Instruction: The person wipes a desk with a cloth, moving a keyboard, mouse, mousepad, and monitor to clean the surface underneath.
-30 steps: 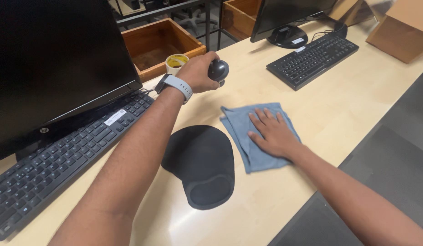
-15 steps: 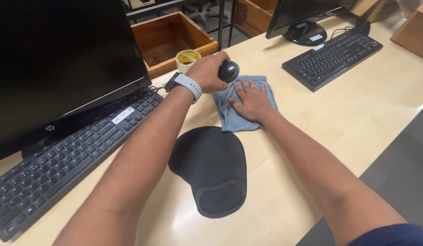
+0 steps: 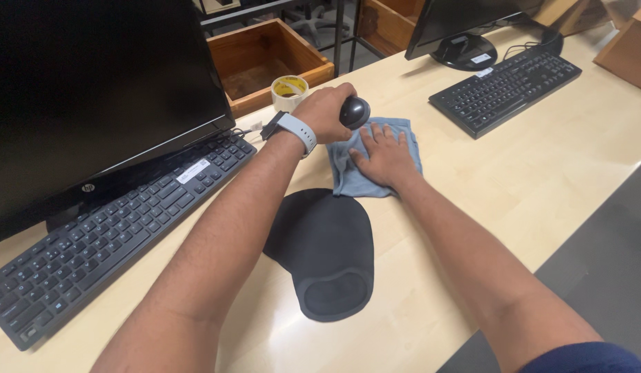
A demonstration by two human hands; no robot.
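Upper centre of frame: our left hand (image 3: 327, 112) lifts a black mouse (image 3: 354, 112), fingers curled around it, while our right hand (image 3: 382, 157) presses a blue cloth (image 3: 348, 176) flat against the bench (image 3: 541, 159), fingers spread.

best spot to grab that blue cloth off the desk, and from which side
Pinch the blue cloth at its far right corner, coming from the right. That edge lies flat and bare on the desk, while the right hand presses the middle and the left hand holds the black mouse over the left edge.

Bright even overhead light, soft shadows, sharp
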